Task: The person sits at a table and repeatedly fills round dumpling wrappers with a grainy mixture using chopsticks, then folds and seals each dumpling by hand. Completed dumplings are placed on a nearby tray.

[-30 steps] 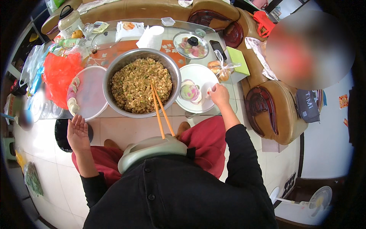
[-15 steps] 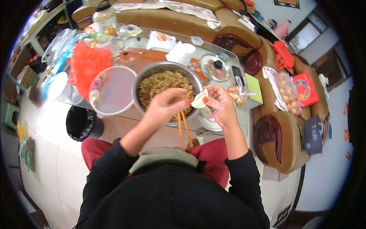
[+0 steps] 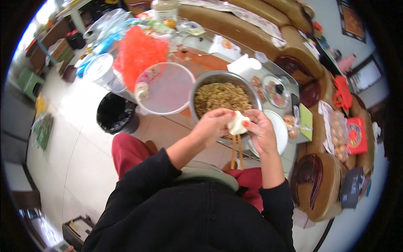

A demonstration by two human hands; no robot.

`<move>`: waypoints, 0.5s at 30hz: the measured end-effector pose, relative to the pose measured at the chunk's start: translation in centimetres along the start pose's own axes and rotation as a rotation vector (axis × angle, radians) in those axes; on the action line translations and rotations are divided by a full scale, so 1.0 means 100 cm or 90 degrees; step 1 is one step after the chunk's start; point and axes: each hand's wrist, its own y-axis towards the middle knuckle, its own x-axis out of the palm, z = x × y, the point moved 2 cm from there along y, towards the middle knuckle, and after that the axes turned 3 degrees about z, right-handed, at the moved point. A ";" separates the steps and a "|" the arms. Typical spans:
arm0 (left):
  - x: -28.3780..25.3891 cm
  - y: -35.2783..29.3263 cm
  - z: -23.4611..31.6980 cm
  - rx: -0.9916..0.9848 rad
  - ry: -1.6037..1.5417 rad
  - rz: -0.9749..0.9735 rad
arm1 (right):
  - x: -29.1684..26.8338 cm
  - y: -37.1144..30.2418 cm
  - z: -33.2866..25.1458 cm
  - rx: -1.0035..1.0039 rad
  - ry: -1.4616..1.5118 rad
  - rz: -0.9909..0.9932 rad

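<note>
A pale, folded dumpling (image 3: 237,122) is pinched between my two hands. My left hand (image 3: 210,127) grips its left side with thumb and fingertips, and my right hand (image 3: 263,131) closes on the right side. Both are over the near rim of a steel bowl (image 3: 193,98) holding chopped brownish-green filling (image 3: 220,95). Chopsticks (image 3: 236,153) stick out of the bowl toward me, their tips hidden below my hands. To the left lies a round translucent tray (image 3: 170,90) with several dumplings (image 3: 142,90) along its left edge. A white round plate (image 3: 281,130) sits partly behind my right hand.
A black-lined bin (image 3: 115,113) stands on the floor at left. Red plastic bag (image 3: 140,52), white tub (image 3: 100,69), paper roll (image 3: 247,66) and glass lid (image 3: 276,91) crowd the low table. Brown sofas (image 3: 319,185) border the far and right sides.
My left hand, earlier blurred and apart from the dumpling, now holds it along with my right. The view has turned, so the bowl and tray appear farther right.
</note>
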 end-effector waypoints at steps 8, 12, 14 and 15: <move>-0.015 0.000 0.003 0.026 0.101 -0.011 | 0.006 0.004 0.001 -0.017 -0.087 -0.073; -0.028 -0.003 0.005 0.031 0.073 0.041 | -0.003 -0.002 -0.007 -0.107 -0.443 -0.104; -0.035 -0.010 0.013 0.021 0.050 0.080 | -0.014 -0.015 -0.012 -0.309 -0.808 -0.214; -0.036 -0.013 0.019 0.019 0.058 0.092 | -0.016 -0.024 -0.007 -0.353 -0.848 -0.208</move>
